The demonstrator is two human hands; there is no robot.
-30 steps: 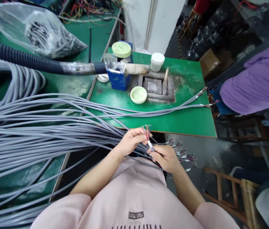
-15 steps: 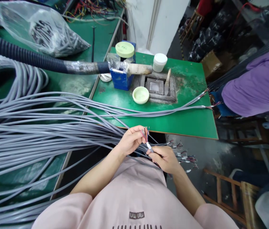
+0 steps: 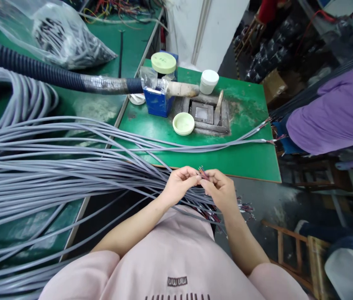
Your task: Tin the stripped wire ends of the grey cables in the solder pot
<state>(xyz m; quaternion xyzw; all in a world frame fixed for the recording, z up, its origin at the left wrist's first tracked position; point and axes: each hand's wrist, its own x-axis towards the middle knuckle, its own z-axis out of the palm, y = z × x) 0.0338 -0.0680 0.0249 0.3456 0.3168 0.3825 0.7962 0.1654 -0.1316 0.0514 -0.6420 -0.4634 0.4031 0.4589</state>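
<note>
Close together in front of my body, my left hand (image 3: pixel 182 182) and my right hand (image 3: pixel 220 187) both pinch the thin coloured wires (image 3: pixel 203 172) at the end of a grey cable. The bare wire tips stick up between my fingertips, and the cable's jacket is mostly hidden by the hands. A thick bundle of grey cables (image 3: pixel 101 177) runs in from the left under my hands. Its stripped ends (image 3: pixel 208 213), with red and dark wires, hang below and right of my right hand.
On the green bench (image 3: pixel 245 162) stand a pale green dish (image 3: pixel 183 124), a white tub (image 3: pixel 209 81), a blue box (image 3: pixel 157 104) and a square solder pot (image 3: pixel 203 113). A black hose (image 3: pixel 60 73) crosses from the left. Someone in purple (image 3: pixel 336 108) is at the right; a wooden stool (image 3: pixel 292 250) stands below.
My right hand has moved up from the cable's jacket to the coloured wires. My left hand has shifted slightly right, and the hands are now almost touching.
</note>
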